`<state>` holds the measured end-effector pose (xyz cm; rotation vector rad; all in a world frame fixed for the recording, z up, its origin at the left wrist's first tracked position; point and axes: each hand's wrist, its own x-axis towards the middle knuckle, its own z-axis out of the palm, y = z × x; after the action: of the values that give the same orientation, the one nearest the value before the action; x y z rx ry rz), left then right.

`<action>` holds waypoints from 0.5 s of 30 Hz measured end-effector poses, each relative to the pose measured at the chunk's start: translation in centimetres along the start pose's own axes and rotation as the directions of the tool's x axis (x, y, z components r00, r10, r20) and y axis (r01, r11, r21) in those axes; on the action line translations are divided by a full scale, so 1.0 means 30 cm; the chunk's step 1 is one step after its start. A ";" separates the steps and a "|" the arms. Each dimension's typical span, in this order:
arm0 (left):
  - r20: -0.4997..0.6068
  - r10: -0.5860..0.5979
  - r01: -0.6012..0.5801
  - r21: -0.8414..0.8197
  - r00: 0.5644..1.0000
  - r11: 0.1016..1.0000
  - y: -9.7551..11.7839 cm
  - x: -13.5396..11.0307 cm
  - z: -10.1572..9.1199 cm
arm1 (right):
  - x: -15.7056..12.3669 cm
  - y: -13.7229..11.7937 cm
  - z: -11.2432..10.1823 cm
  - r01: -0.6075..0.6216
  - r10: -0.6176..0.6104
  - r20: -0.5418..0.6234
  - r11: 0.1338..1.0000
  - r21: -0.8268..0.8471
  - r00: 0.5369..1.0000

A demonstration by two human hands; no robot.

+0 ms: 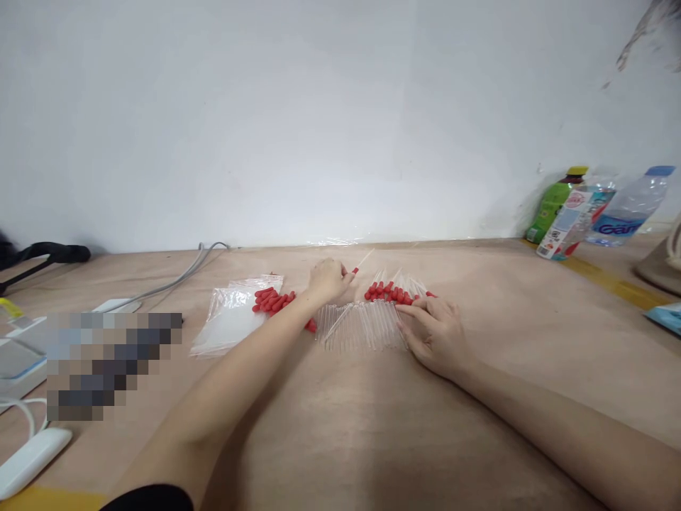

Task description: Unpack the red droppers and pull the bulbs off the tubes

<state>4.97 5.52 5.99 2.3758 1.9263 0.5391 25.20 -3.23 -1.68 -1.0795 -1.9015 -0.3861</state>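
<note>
My left hand (pixel 328 278) is closed on a dropper, a thin clear tube with a red rubber bulb (pixel 355 271), its tip pointing up and away to the right. Below it on the table lies a row of bare glass tubes (pixel 367 326) side by side. At the right end of that row is my right hand (pixel 437 333), its index finger and thumb apart and touching or nearly touching the last tubes. Behind the row lie several droppers with red bulbs (pixel 391 291). A pile of loose red bulbs (pixel 272 301) sits left of my left forearm, which partly hides it.
Clear plastic zip bags (pixel 228 323) lie beneath and beside the loose bulbs. At the left are a grey cable (pixel 181 273), a white device (pixel 35 461) and a blurred-out patch. Bottles (pixel 628 209) and a drink carton (pixel 569 220) stand at the back right by the wall.
</note>
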 end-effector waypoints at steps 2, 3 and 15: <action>-0.071 0.101 -0.099 0.036 0.992 0.994 -0.019 -0.073 -0.029 | 0.010 -0.009 -0.006 0.006 -0.007 -0.036 1.000 -0.018 0.999; -0.096 0.164 -0.159 0.059 0.982 0.985 -0.031 -0.115 -0.037 | 0.016 -0.017 -0.011 0.023 -0.025 -0.052 0.999 -0.031 0.998; -0.232 0.490 -0.448 0.211 0.840 0.868 -0.098 -0.388 -0.032 | 0.027 -0.094 0.001 0.156 -0.157 0.015 0.986 0.052 0.988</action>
<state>-0.06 -5.09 3.35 3.0406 1.4867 0.8186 22.72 -4.40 -0.62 -0.9065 -2.0090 -0.4143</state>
